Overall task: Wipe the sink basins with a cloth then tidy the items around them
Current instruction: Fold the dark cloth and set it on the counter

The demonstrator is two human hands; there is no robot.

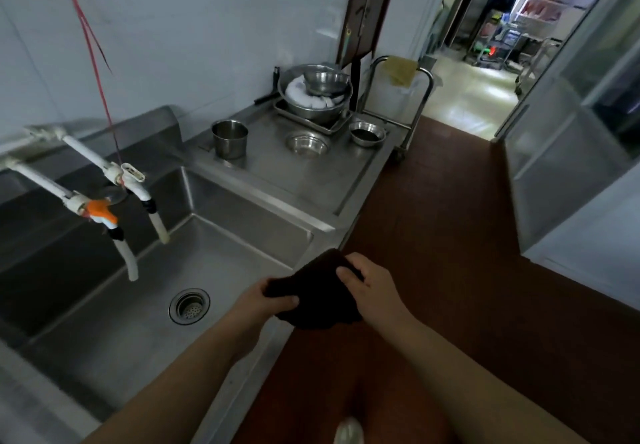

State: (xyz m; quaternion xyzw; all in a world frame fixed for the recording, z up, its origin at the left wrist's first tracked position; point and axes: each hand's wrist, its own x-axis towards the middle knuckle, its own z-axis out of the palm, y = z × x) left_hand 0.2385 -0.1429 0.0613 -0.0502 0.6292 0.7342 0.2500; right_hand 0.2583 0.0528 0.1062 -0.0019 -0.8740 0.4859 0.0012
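A dark cloth hangs between both hands over the front right corner of the steel sink basin. My left hand grips its left edge and my right hand pinches its right side. The basin's round drain strainer lies to the left of the hands. On the steel counter to the right of the basin stand a steel pot, two small steel bowls, and a tray bearing stacked larger bowls.
Two white pipes with taps reach over the basin from the left wall. A metal trolley with a yellow cloth stands past the counter. Red-brown floor runs on the right towards an open doorway; a glass partition borders it.
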